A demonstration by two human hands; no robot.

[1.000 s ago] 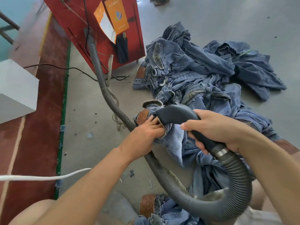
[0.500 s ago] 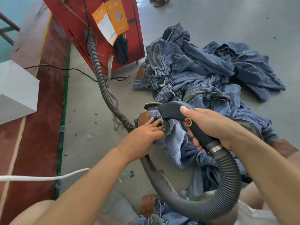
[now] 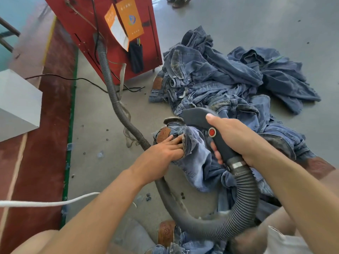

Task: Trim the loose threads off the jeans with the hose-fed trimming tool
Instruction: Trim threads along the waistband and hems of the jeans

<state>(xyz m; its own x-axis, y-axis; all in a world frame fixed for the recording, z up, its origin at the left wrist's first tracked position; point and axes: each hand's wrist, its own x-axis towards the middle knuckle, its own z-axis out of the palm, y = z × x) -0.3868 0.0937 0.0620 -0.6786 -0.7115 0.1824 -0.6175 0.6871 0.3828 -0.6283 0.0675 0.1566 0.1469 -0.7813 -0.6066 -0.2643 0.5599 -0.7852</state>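
A person trims jeans (image 3: 194, 162) on a grey concrete floor (image 3: 238, 24)

From the left: a red floor strip (image 3: 49, 116), a red machine (image 3: 102, 30) with orange labels (image 3: 131, 19), writing unreadable, and a ribbed hose (image 3: 113, 96). The left hand (image 3: 163, 153) holds the waistband beside a brown leather patch (image 3: 163, 133). The right hand (image 3: 236, 138) is wrapped around the trimming tool (image 3: 207, 125), its head touching the jeans. More denim (image 3: 229, 76) lies piled behind

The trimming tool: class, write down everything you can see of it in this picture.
The trimming tool is a dark grey, matt, plastic-looking wand with a flattened head and a round red button on its side. The right hand grips its handle, index finger laid along the top. The head rests on the jeans, which the left hand holds. A metal band joins it to a ribbed grey hose.
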